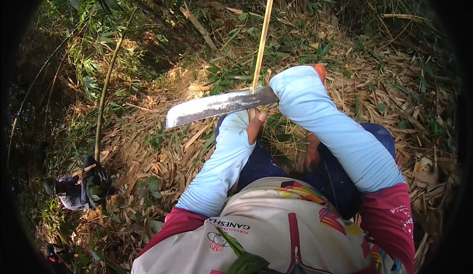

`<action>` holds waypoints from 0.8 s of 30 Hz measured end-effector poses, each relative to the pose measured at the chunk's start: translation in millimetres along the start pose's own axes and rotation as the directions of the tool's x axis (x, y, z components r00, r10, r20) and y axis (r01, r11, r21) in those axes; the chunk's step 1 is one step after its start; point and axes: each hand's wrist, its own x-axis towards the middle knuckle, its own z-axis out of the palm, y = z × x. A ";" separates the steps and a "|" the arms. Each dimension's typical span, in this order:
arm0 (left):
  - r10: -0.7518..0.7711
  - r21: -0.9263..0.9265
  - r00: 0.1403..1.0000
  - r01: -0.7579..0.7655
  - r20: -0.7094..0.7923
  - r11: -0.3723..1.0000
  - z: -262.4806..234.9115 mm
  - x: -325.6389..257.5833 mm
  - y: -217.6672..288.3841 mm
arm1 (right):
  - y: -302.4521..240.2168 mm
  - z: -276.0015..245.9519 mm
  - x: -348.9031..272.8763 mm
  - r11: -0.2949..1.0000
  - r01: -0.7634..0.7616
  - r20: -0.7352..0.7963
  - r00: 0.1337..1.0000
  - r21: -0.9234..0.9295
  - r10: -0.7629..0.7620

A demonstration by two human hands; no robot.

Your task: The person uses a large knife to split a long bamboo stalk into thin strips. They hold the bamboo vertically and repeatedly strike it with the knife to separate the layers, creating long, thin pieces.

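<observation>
A wide machete [217, 107] with a worn, pale grey blade lies crosswise in front of me. My right hand [319, 72] is closed round its handle, mostly hidden by the light blue sleeve. A thin, pale bamboo strip [263, 37] rises behind the blade and meets its upper edge. Just below the blade, my left hand [256, 125] grips the strip's lower end, thumb showing and the other fingers hidden. Blade and strip appear to touch where they cross.
A bare foot [313, 152] shows between my bent legs, near the blade. Dry bamboo leaves [167, 148] cover the ground. A slim green bamboo stem [105, 92] stands at left, with a crouching person [81, 188] near its base. Thick undergrowth lies beyond.
</observation>
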 end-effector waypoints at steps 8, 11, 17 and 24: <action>0.078 -0.063 0.996 -0.081 -0.051 0.995 -2.6 -1.0 -9.8 | -6.1 1.9 7.3 0.999 -0.021 0.067 0.997 -0.036 0.023; -0.010 -0.020 1.000 0.010 -0.006 1.000 -9.7 -8.8 -6.9 | -9.7 7.1 6.3 0.995 0.029 0.006 1.000 -0.093 -0.028; -0.364 0.076 0.925 0.358 0.108 0.931 -19.7 -75.1 1.2 | 106.2 -34.6 20.0 0.762 -0.410 -0.252 0.773 0.501 0.582; -0.354 -0.427 0.910 0.414 0.216 0.804 -38.9 -35.9 32.8 | 197.3 -11.5 47.0 0.734 -0.312 -0.297 0.766 0.604 0.570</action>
